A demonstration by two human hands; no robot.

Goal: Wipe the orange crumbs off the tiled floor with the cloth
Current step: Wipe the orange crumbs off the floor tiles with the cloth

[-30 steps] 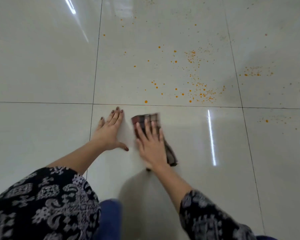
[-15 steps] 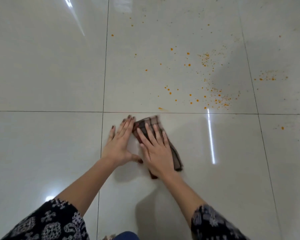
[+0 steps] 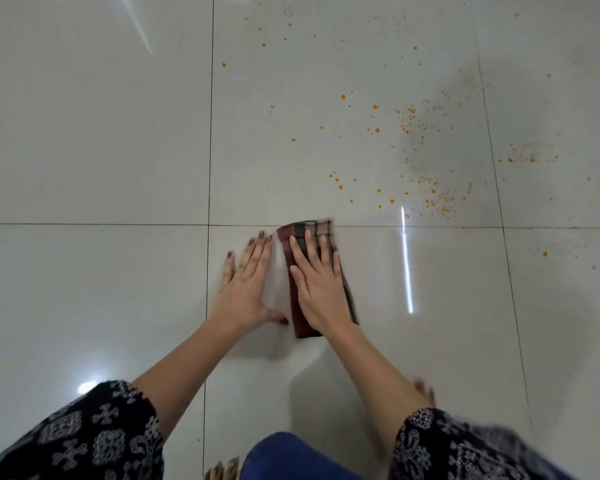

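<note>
A folded dark red and grey checked cloth (image 3: 307, 232) lies on the glossy pale tiled floor (image 3: 94, 140), its far end touching the grout line. My right hand (image 3: 317, 285) presses flat on the cloth with fingers spread. My left hand (image 3: 245, 282) rests flat on the bare tile just left of the cloth, palm down, holding nothing. Orange crumbs (image 3: 430, 195) are scattered over the tile beyond the cloth, densest to the far right, with a smaller patch of orange crumbs (image 3: 527, 157) on the tile further right.
Dark grout lines (image 3: 208, 133) split the floor into large tiles. A lone orange crumb (image 3: 545, 253) lies on the right-hand near tile. My blue-clad knee (image 3: 291, 455) and bare toes (image 3: 222, 471) show at the bottom edge. Bright light reflections streak the floor.
My right hand has pushed the cloth forward up to the grout line, closer to the crumbs. My left hand has stayed flat beside it.
</note>
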